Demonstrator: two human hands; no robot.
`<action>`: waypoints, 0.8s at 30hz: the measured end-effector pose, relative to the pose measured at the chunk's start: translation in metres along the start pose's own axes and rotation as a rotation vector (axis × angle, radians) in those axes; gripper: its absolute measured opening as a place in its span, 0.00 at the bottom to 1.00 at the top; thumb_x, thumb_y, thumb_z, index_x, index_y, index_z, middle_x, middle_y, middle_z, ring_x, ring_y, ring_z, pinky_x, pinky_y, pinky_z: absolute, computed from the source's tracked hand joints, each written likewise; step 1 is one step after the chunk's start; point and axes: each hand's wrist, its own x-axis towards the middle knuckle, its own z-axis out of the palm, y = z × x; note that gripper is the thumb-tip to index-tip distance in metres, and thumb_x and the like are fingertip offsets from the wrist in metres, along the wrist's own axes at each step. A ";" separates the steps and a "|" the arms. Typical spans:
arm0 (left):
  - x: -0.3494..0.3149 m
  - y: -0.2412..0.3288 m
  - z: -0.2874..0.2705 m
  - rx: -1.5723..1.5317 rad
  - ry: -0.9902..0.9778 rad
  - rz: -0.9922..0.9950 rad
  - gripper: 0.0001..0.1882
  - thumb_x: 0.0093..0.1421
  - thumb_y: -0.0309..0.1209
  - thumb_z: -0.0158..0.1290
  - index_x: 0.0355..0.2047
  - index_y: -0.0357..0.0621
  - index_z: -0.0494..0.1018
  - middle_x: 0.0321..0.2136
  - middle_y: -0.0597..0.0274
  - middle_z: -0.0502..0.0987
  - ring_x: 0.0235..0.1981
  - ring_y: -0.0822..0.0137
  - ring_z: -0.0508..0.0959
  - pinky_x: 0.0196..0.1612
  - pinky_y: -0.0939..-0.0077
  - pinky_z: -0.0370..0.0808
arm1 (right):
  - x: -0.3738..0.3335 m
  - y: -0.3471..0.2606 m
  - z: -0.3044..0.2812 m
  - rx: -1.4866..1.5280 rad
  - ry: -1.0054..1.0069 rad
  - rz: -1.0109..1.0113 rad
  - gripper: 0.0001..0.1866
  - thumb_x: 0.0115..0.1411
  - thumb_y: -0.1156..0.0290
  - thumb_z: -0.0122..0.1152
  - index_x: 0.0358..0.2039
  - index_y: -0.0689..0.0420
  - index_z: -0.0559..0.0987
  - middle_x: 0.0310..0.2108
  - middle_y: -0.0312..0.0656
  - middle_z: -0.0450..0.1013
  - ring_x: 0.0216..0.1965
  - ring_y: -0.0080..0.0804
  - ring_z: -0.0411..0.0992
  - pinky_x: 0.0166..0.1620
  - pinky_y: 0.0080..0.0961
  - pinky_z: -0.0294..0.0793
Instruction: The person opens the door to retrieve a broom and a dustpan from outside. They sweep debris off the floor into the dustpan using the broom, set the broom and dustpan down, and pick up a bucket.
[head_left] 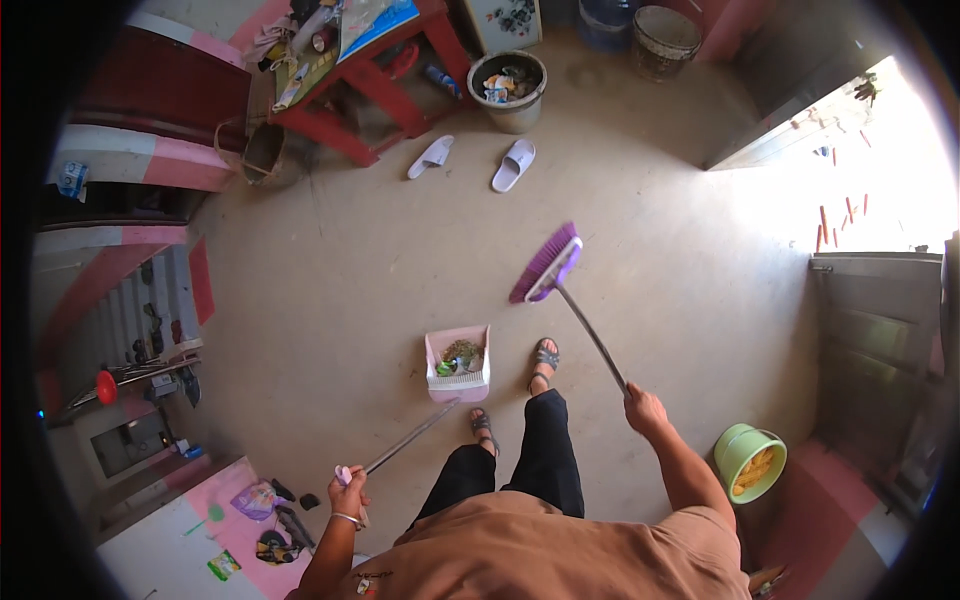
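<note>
My left hand [348,496] is wrapped round the pink-tipped handle of a long-handled dustpan [459,391]. Its pale pink pan rests on the floor before my feet, with a heap of sweepings [461,358] and a bit of green wrapper inside. My right hand [645,411] grips the grey stick of a broom [549,266] with purple bristles. The broom head is ahead and to the right of the pan, apart from it, tilted with its bristles toward the far left. Whether the bristles touch the floor I cannot tell.
Two pale slippers [514,166] lie ahead, near a litter-filled bucket [508,90] and a red wooden table [375,95]. A green bucket [749,462] of yellow contents stands at right. Beyond it are a grey door [872,340] and a bright doorway. A shoe rack [150,310] is at left.
</note>
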 end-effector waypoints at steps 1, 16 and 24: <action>-0.003 0.009 0.007 -0.008 0.003 0.014 0.11 0.52 0.29 0.55 0.35 0.39 0.73 0.18 0.67 0.69 0.09 0.79 0.63 0.12 0.83 0.66 | -0.013 0.005 -0.008 0.139 -0.048 0.089 0.17 0.57 0.62 0.43 0.48 0.47 0.67 0.37 0.54 0.72 0.41 0.53 0.69 0.43 0.45 0.68; -0.056 0.051 0.049 -0.002 -0.089 -0.074 0.12 0.52 0.28 0.54 0.36 0.35 0.71 0.14 0.64 0.69 0.08 0.74 0.65 0.13 0.77 0.68 | 0.172 -0.168 -0.102 0.287 0.321 0.011 0.24 0.58 0.67 0.41 0.56 0.51 0.58 0.37 0.55 0.72 0.40 0.52 0.71 0.42 0.44 0.69; -0.044 0.057 0.062 0.005 -0.082 -0.100 0.12 0.52 0.27 0.53 0.37 0.34 0.71 0.12 0.64 0.68 0.07 0.74 0.65 0.12 0.78 0.67 | 0.222 -0.217 -0.092 0.484 0.087 -0.078 0.24 0.53 0.73 0.40 0.53 0.56 0.64 0.29 0.53 0.74 0.27 0.43 0.75 0.28 0.36 0.76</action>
